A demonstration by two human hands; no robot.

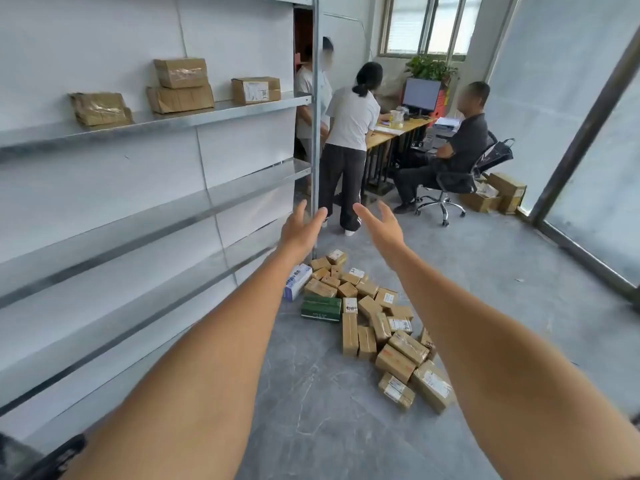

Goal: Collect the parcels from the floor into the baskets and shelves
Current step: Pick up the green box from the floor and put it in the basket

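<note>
Left grip (300, 227), right grip (381, 226) spread, empty | parcels (367, 317) heaped on floor | shelving (221, 112) left | people (349, 133), seemingly busy, beyond

Parcels (367, 320) heaped on floor (502, 289), shelves (156, 216) left, desk (398, 131) behind

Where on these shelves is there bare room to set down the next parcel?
The two shelves below the top one are bare along their whole length. The top shelf has gaps between its four parcels. The floor pile is crowded.
</note>
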